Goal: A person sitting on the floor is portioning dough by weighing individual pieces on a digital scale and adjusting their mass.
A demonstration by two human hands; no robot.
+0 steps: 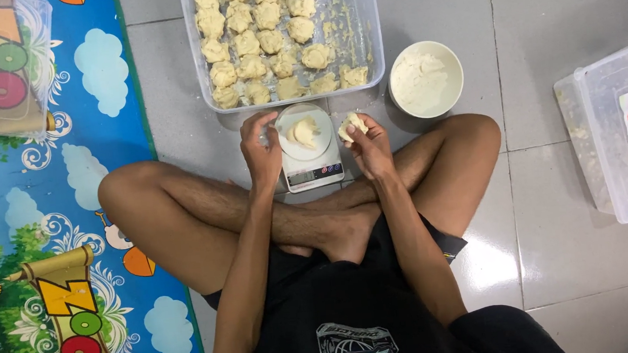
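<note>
Dough on scale (303, 133): pale lump, resting on the round white plate of the kitchen scale (310, 148); irregular, a little longer left to right, no strong long axis.
Way from the grips: lies between both hands, just right of the left hand (261, 149) and just left of the right hand (368, 145); left fingertips at the plate's left rim, so the nearer of the two.
Left grip: fingers curled at the plate edge, touching or almost touching it; clamped on nothing that shows, though a small pinch of dough there cannot be ruled out.
Dough piece (352, 125): small pale lump, raised off the floor, just right of the scale plate, level with the lump on it.
Right grip: fingers and thumb closed on that dough piece, holding it from below and behind.
Scale: on the grey tiled floor (558, 200), between the crossed legs and the tub, display facing near.
Clear plastic tub (364, 58): just far of the scale, filled with rows of portioned dough balls (249, 42), right part mostly bare with crumbs.
White bowl (426, 79): right of the tub's near corner, far-right of the right hand, holding pale flour or dough.
Further out: lidded clear container (621, 134) well to the right; colourful play mat (47, 245) to the left.
</note>
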